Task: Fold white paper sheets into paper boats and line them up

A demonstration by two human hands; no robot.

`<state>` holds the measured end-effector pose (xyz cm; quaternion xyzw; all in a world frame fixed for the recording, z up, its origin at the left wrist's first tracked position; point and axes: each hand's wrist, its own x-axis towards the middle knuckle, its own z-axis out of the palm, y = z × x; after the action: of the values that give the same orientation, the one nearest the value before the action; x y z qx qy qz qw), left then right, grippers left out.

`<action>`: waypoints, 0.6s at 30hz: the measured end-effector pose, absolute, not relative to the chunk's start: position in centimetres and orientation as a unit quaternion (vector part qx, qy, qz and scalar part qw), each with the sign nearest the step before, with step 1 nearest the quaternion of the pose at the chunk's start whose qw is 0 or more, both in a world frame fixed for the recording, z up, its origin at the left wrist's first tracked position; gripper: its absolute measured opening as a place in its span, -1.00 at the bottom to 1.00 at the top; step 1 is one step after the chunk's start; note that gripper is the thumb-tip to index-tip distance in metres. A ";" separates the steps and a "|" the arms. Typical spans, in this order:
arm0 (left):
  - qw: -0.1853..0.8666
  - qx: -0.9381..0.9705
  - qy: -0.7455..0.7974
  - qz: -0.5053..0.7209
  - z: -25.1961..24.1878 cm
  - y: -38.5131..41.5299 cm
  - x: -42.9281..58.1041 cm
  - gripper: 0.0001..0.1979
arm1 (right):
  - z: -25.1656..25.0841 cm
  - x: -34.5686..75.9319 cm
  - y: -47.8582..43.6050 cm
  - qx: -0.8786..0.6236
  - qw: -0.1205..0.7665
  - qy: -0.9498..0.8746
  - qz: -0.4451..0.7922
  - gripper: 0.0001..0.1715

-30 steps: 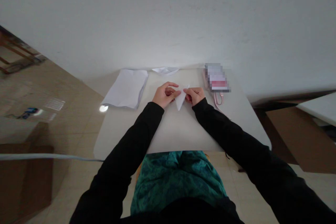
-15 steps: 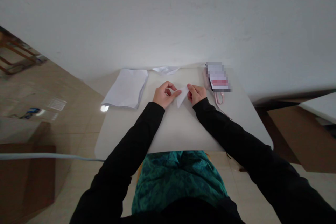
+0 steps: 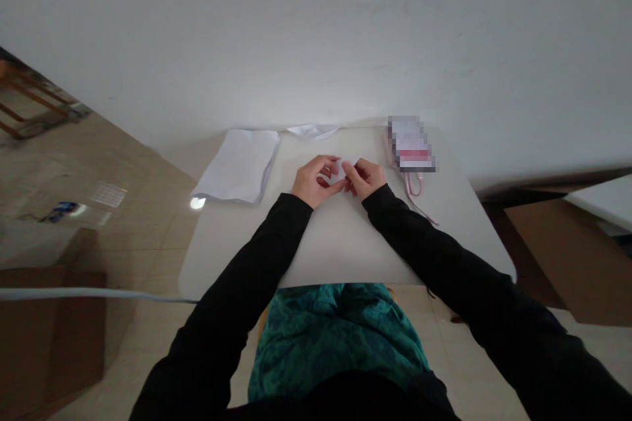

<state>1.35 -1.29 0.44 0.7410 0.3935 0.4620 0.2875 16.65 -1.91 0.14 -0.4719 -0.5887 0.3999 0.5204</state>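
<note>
My left hand (image 3: 311, 181) and right hand (image 3: 366, 179) pinch a small folded paper (image 3: 340, 171) between them, above the far middle of the table (image 3: 340, 243), equally near both hands, its long axis hidden by my fingers.

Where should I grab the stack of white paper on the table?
Take the stack of white paper by its left corner, coming from the left with your left hand: that corner seems to overhang the table, so fingers can probably slip beneath it.
</note>
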 end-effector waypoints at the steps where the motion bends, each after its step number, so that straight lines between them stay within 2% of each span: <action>1: 0.293 0.733 0.396 0.469 0.5 -1.3 1.3 -0.72 | 0.2 16.6 -1.9 -0.459 0.519 -0.583 0.425 -0.47; 4: 0.326 0.699 0.407 0.489 0.4 -1.2 1.4 -0.68 | 0.4 16.6 -2.0 -0.408 0.532 -0.568 0.477 -0.52; 9: 0.400 0.655 0.403 0.498 0.1 -1.0 1.4 -0.63 | 0.3 16.7 -2.1 -0.368 0.549 -0.566 0.493 -0.54; 18: 0.417 0.652 0.407 0.485 0.5 -1.1 1.4 -0.60 | 0.3 16.5 -2.0 -0.387 0.555 -0.551 0.488 -0.51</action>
<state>1.38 -1.13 0.50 0.6522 0.4069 0.4852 0.4168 16.54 -2.02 0.28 -0.3872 -0.5512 0.4881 0.5549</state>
